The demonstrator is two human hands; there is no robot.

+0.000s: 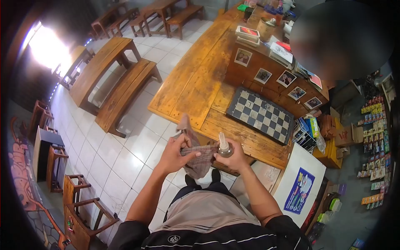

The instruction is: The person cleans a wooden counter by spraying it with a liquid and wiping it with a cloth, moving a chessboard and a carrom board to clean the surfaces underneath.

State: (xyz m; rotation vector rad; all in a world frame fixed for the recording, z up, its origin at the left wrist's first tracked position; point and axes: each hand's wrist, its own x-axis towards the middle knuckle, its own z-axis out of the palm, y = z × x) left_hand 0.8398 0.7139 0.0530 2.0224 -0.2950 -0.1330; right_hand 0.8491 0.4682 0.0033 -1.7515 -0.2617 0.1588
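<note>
My left hand (pixel 171 155) is closed on a brownish checked cloth (pixel 199 161), thumb on top and fingers curled into the fabric. One corner of the cloth sticks up past my knuckles, and the rest hangs down in front of my body. Upright in my right hand (pixel 236 159) is a small clear spray bottle (pixel 225 150) with a whitish nozzle, my fingers wrapped round its body. The cloth's right edge reaches the fingers of my right hand. Both hands are at the near edge of a varnished wooden counter (pixel 189 98).
A checkered game board (pixel 261 114) lies on the counter's lower part, below a wooden partition (pixel 250 68) with photos. To the right are a white panel (pixel 287 166) with a blue poster and hanging packets (pixel 375 146). Wooden tables (pixel 106 62) and benches (pixel 125 91) stand on the tiled floor.
</note>
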